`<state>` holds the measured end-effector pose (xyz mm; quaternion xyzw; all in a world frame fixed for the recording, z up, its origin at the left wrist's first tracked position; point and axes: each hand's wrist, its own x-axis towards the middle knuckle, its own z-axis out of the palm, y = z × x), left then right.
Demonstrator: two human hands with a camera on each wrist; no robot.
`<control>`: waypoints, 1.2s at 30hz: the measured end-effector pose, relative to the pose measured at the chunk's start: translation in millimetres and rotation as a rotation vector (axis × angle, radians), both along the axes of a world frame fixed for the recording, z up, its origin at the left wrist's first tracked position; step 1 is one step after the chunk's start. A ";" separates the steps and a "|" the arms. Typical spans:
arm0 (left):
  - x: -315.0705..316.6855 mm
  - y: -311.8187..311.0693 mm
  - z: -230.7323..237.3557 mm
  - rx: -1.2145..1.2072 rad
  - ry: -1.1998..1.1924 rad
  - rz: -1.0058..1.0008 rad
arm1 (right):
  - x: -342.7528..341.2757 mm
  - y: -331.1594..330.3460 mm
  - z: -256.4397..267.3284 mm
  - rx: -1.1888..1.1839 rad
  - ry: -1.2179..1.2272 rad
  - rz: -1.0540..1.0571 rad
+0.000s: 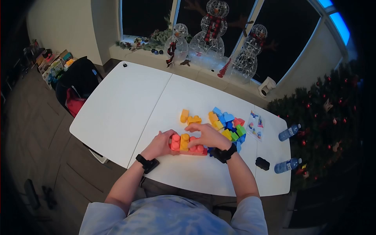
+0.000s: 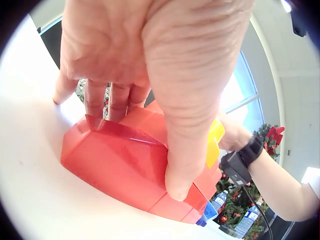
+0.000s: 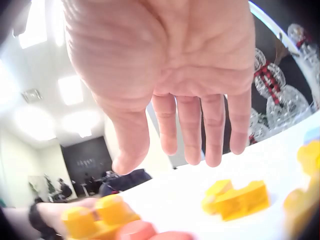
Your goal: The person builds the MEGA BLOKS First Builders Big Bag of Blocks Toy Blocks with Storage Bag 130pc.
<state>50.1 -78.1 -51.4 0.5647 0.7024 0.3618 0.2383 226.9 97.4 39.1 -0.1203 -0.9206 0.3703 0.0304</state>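
My left hand (image 1: 158,144) grips a long red toy building block (image 2: 115,162) at its left end, with the thumb on the near side and the fingers round the far side. On it stand red blocks and a yellow block (image 1: 184,141) with rounded studs. Over the right part of this row hovers my right hand (image 1: 211,136); its palm shows in the right wrist view, with thumb and fingers apart and nothing between them. Loose yellow blocks (image 3: 235,200) lie beyond the row, ahead of the right fingers.
A pile of blue, yellow, green and red blocks (image 1: 228,124) lies right of the row. Beside it are a sheet with pictures (image 1: 255,124), a small black object (image 1: 262,163) and two water bottles (image 1: 289,132). The white table (image 1: 117,105) extends left.
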 end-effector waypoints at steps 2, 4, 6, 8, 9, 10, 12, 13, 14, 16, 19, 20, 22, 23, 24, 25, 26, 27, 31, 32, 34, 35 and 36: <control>1.0 -1.0 0.1 0.002 0.013 -0.002 | -6.3 31.7 5.3 -0.022 -0.001 -0.071; 2.0 -1.7 1.0 -0.009 0.020 0.001 | -13.8 66.5 -8.0 0.257 0.024 -0.136; 2.1 0.4 3.2 -0.008 0.032 0.004 | -19.6 85.8 -35.5 0.313 -0.008 -0.132; 2.7 -0.8 3.5 -0.021 0.025 -0.007 | -24.9 98.6 -52.8 0.371 -0.045 -0.127; 2.3 -0.3 2.8 -0.017 0.023 -0.005 | -29.1 101.8 -61.3 0.383 -0.105 -0.112; 2.1 -0.5 1.7 -0.006 0.017 -0.006 | -32.8 100.3 -65.0 0.393 -0.167 -0.096; 2.3 -0.5 -1.0 0.002 0.010 -0.006 | -36.6 98.0 -72.3 0.381 -0.181 -0.117; 2.3 -0.3 -0.3 0.000 0.021 -0.005 | -36.6 95.9 -72.0 0.368 -0.133 -0.101; 2.4 -0.4 0.5 -0.002 0.034 -0.006 | -36.0 93.2 -72.1 0.353 -0.085 -0.086; 2.8 -0.5 1.3 -0.014 0.031 -0.008 | -36.8 89.8 -67.0 0.298 -0.099 -0.111; 2.7 -0.8 1.7 -0.020 0.025 -0.005 | -32.5 84.1 -56.2 0.266 -0.071 -0.140; 2.5 -1.0 2.2 -0.019 0.023 -0.001 | -30.1 82.6 -54.1 0.284 -0.028 -0.143; 1.6 -1.3 5.4 -0.050 -0.008 -0.012 | -26.4 77.2 -51.7 0.324 -0.040 -0.138; 1.7 -1.5 7.0 -0.082 -0.037 -0.018 | -24.5 74.3 -50.9 0.362 -0.049 -0.130; 1.9 -1.5 7.5 -0.080 -0.036 -0.025 | -22.1 72.5 -51.7 0.364 -0.049 -0.137; 2.2 -1.3 7.9 -0.090 -0.040 -0.020 | -19.7 71.6 -54.2 0.370 -0.010 -0.128; 2.4 -1.0 8.3 -0.099 -0.044 -0.012 | -18.2 70.9 -56.3 0.377 0.029 -0.116; 2.3 -0.6 8.6 -0.094 -0.044 -0.012 | -17.7 70.6 -57.9 0.382 0.030 -0.116; -0.1 -1.8 5.5 -0.078 -0.044 -0.018 | -26.1 62.4 -59.2 0.464 0.043 0.007; 0.1 -1.3 3.8 -0.060 -0.040 -0.024 | -27.6 60.3 -59.6 0.495 0.008 0.059; 0.9 -0.7 0.5 -0.032 -0.007 -0.016 | -30.9 56.1 -58.9 0.504 -0.020 0.039; 0.8 -0.8 -0.6 -0.001 0.027 -0.005 | -32.2 55.1 -56.7 0.515 -0.047 0.021; 0.7 -1.3 -1.9 0.001 0.027 -0.006 | -31.3 55.7 -53.1 0.516 -0.047 0.021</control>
